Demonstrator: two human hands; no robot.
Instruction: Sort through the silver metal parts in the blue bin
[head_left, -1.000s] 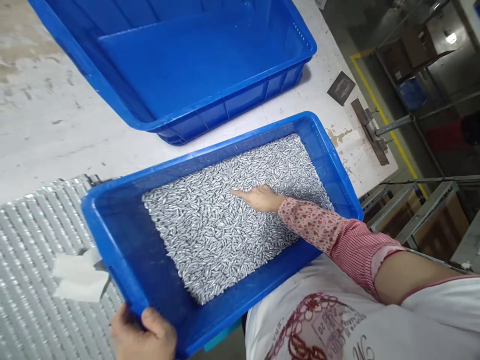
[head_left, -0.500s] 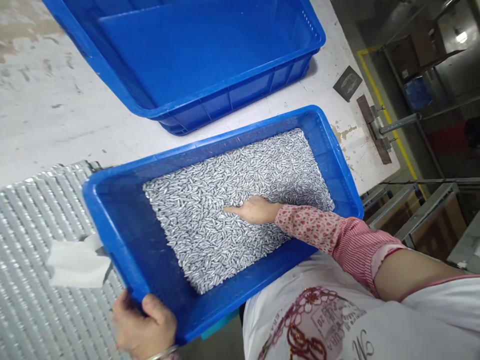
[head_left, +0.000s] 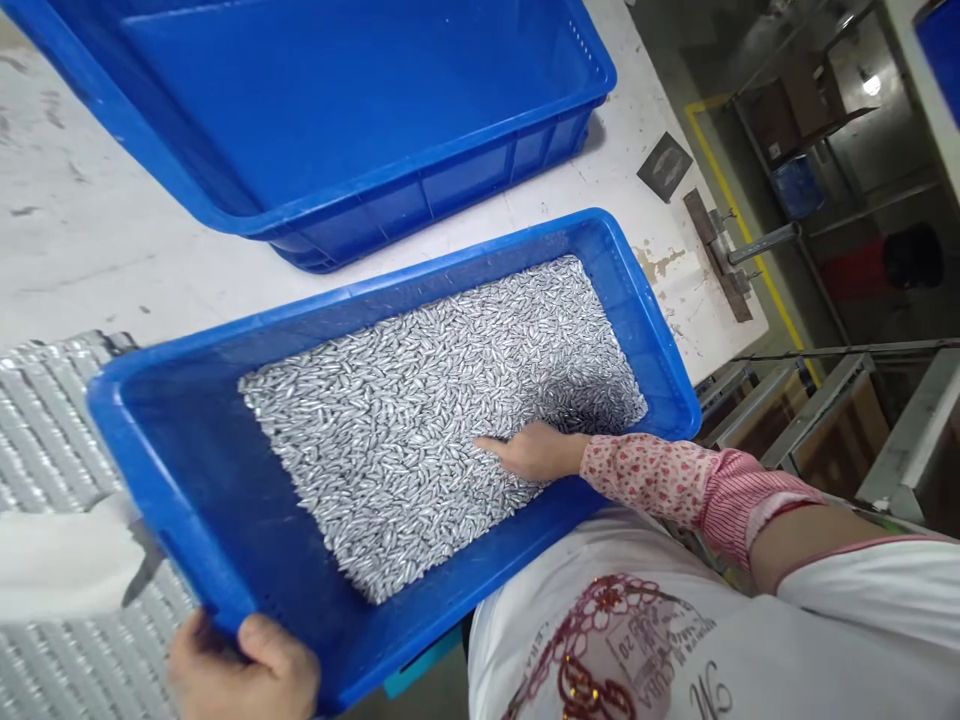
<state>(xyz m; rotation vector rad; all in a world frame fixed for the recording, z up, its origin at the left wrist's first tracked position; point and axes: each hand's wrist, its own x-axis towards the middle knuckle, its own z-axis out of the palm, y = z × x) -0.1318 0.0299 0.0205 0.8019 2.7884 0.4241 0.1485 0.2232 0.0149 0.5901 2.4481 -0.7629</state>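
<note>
Right hand (head_left: 536, 452), flat and open, has swept back over the silver metal pieces (head_left: 420, 390) toward the blue crate (head_left: 187, 480)'s near wall; left hand (head_left: 240, 668) clasps its corner.

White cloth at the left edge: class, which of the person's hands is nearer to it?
Left. The left hand grips the near corner of the blue crate, just beside the white cloth. The right hand lies on the metal pieces inside, well away.
</note>
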